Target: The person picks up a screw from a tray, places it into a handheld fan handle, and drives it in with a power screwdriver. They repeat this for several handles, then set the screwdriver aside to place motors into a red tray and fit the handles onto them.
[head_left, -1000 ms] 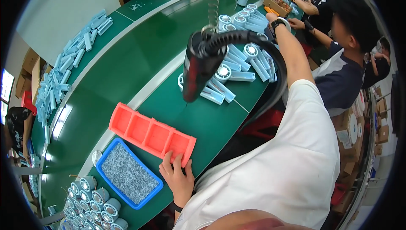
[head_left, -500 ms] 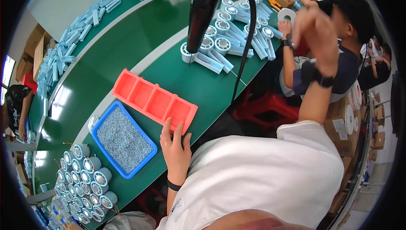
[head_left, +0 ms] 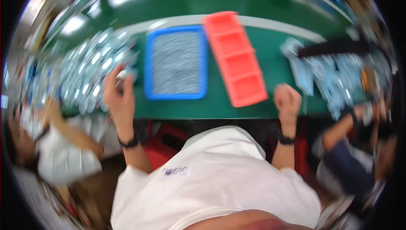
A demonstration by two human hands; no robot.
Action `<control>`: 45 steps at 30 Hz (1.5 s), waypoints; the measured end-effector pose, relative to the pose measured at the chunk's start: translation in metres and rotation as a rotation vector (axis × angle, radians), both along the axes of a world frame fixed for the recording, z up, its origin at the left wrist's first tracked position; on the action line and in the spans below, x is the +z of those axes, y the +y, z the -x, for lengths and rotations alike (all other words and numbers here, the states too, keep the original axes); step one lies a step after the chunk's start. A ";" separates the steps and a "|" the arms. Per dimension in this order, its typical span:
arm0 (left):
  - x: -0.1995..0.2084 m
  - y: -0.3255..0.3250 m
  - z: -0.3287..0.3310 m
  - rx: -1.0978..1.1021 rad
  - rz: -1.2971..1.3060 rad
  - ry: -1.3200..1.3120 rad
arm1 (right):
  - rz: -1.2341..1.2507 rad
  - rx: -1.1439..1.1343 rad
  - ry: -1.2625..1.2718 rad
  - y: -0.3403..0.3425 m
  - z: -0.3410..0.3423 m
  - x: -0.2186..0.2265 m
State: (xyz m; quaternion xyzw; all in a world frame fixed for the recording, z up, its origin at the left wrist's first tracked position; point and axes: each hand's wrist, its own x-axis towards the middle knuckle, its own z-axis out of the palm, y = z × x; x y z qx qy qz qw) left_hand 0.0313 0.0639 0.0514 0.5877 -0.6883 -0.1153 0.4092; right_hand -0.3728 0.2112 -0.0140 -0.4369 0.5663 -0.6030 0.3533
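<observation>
My left hand (head_left: 120,97) is raised at the right edge of a pile of light-blue round-ended housings (head_left: 95,67). Its thumb and fingers are curved but apart, with a pale housing end showing between them; blur hides whether they touch it. To the right of that hand lies a blue tray (head_left: 204,65) full of small silvery screw-like pieces (head_left: 176,63). A red tray with several compartments (head_left: 239,67) sits slantwise beside it. Right of the red tray, over the table's near edge, my right hand (head_left: 288,101) is curled into a loose fist, with nothing visible in it.
More light-blue housings with handles (head_left: 325,75) lie at the right, with a dark, blurred tool (head_left: 334,48) across them. Co-workers sit close on both sides, a bare arm (head_left: 74,132) at left and a dark sleeve (head_left: 351,158) at right. The green table (head_left: 177,110) has a pale strip.
My view has swung, so the trays now stand straight ahead. My left hand has left the red tray for the housings' pile. My right hand has come down from its raised place.
</observation>
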 end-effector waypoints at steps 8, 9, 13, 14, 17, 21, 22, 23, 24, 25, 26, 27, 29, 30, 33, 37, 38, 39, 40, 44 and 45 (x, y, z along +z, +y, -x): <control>-0.003 -0.046 -0.043 0.114 0.009 -0.333 | -0.146 0.011 0.044 -0.011 0.005 -0.019; -0.007 -0.058 -0.041 0.057 0.049 -0.425 | -0.151 -0.003 0.051 -0.012 0.003 -0.017; -0.023 -0.080 -0.031 0.000 -0.071 -0.524 | -0.170 -0.036 0.145 -0.009 -0.006 -0.006; -0.034 -0.093 -0.038 -0.008 -0.175 -0.578 | -0.179 -0.036 0.141 -0.011 -0.006 -0.003; -0.046 -0.105 -0.071 -0.003 -0.208 -0.554 | -0.164 0.002 0.254 -0.027 -0.009 -0.007; -0.059 -0.115 -0.067 -0.124 -0.037 -0.464 | -0.081 0.003 0.258 -0.014 0.000 -0.007; -0.045 -0.105 -0.049 -0.085 -0.118 -0.477 | -0.066 0.031 0.245 -0.013 0.003 -0.009; -0.029 -0.089 -0.030 -0.028 -0.204 -0.498 | -0.064 -0.019 0.257 -0.011 0.007 -0.008; -0.030 -0.077 -0.019 -0.057 -0.192 -0.491 | -0.077 0.000 0.255 -0.010 0.005 -0.006; -0.032 -0.066 -0.008 -0.049 -0.106 -0.488 | -0.090 0.024 0.249 -0.009 0.004 -0.005; -0.037 -0.056 0.003 -0.035 -0.021 -0.482 | -0.102 0.053 0.244 -0.008 0.005 -0.005; -0.037 -0.046 0.009 -0.006 0.057 -0.476 | -0.101 0.048 0.250 -0.008 0.006 -0.003; -0.029 -0.039 0.021 0.035 -0.009 -0.507 | -0.037 0.055 0.238 -0.009 0.004 0.000; -0.023 -0.036 0.027 0.078 -0.077 -0.543 | -0.005 0.060 0.232 -0.009 0.003 0.002; -0.033 -0.046 0.010 0.089 -0.044 -0.557 | 0.025 0.046 0.266 -0.012 0.003 0.021; -0.045 -0.059 -0.014 0.038 0.161 -0.454 | 0.118 0.055 0.294 -0.026 -0.003 0.048; -0.043 -0.058 -0.012 0.057 0.159 -0.390 | 0.153 0.065 0.305 -0.028 -0.005 0.053; -0.041 -0.057 -0.011 0.075 0.158 -0.326 | 0.155 0.067 0.305 -0.029 -0.009 0.057; -0.035 -0.056 -0.013 0.077 0.159 -0.326 | 0.168 0.089 0.292 -0.030 -0.012 0.061; 0.007 -0.035 -0.015 0.030 -0.120 0.350 | 0.214 0.177 0.235 -0.040 -0.029 0.075; 0.014 -0.023 -0.001 -0.070 -0.185 0.492 | 0.227 0.206 0.206 -0.045 -0.037 0.078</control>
